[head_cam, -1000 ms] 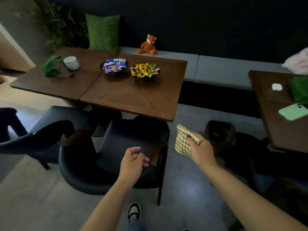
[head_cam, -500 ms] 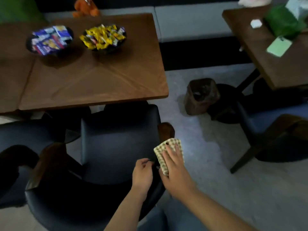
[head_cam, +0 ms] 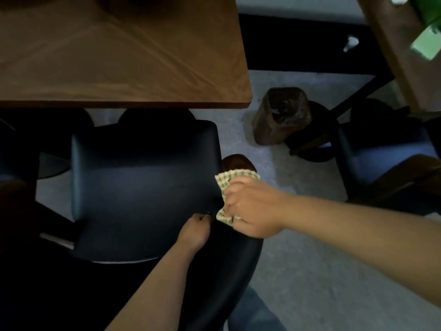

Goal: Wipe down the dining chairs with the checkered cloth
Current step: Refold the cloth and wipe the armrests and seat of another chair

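A dark padded dining chair (head_cam: 143, 187) stands right below me, pushed toward the wooden table (head_cam: 119, 56). My right hand (head_cam: 253, 206) presses the green-and-cream checkered cloth (head_cam: 235, 175) onto the chair's right armrest, whose brown wooden tip (head_cam: 236, 162) shows just beyond the cloth. My left hand (head_cam: 194, 229) grips the chair's backrest edge beside the cloth, fingers curled over it. A second dark chair (head_cam: 386, 161) with a wooden armrest stands at the right.
A brown waste bin (head_cam: 279, 118) with a dark liner sits on the grey floor between the tables. A second wooden table (head_cam: 403, 68) with a green phone (head_cam: 427, 44) is at the upper right. Another dark chair (head_cam: 16, 149) is at the left edge.
I have leaned closer over the chair. My right hand brought the cloth down from the air onto the right armrest. My left hand stays on the backrest.
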